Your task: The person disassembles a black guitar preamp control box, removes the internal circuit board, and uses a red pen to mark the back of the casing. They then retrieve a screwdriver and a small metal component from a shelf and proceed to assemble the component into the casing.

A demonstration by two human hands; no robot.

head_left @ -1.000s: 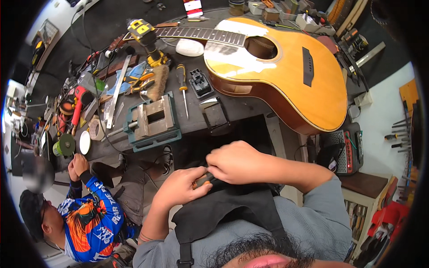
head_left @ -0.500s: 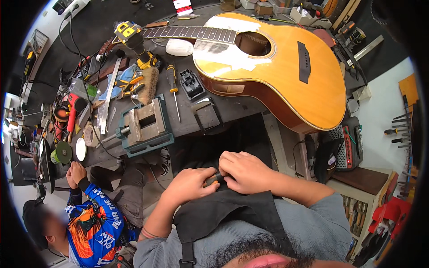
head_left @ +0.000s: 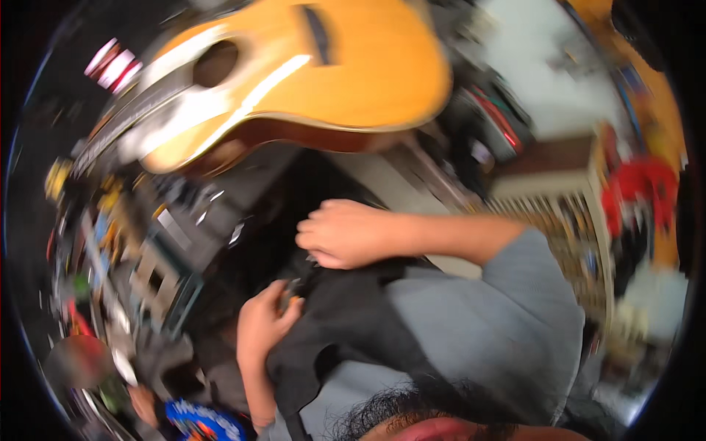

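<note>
Curling inward, the fingers of the left hand [head_left: 266,323] grasp a small object [head_left: 296,300] with an orange patch; blur prevents identifying its kind. It is located just beside the black apron [head_left: 342,305], on the near side of the workbench [head_left: 246,180]. The right hand [head_left: 349,234] is positioned farther and to the right, apart from the left, its fingers bent; whether they grasp anything cannot be told, though a shiny sliver shows beneath them.

Bench surface: dark. A guitar [head_left: 368,73] with a glossy yellow top occupies the far side, its neck directed left, bright glare across the face. A vise [head_left: 176,294] with a green base is located at the near edge, left of the hands. Mixed tools crowd the left side, too smeared to itemise. A red-and-white card [head_left: 112,66] is noted at far left.

Room: a pale floor [head_left: 364,176] is visible between bench and apron. On the right, a cream cabinet [head_left: 599,220] carries a brown top and a slotted front; a red-and-dark box [head_left: 500,121] is just beyond it. A bulky red item [head_left: 640,191] is right of the cabinet. The far right wall [head_left: 544,44] is white. At near left, a co-worker's blue patterned garment [head_left: 202,422] is partly in view.
</note>
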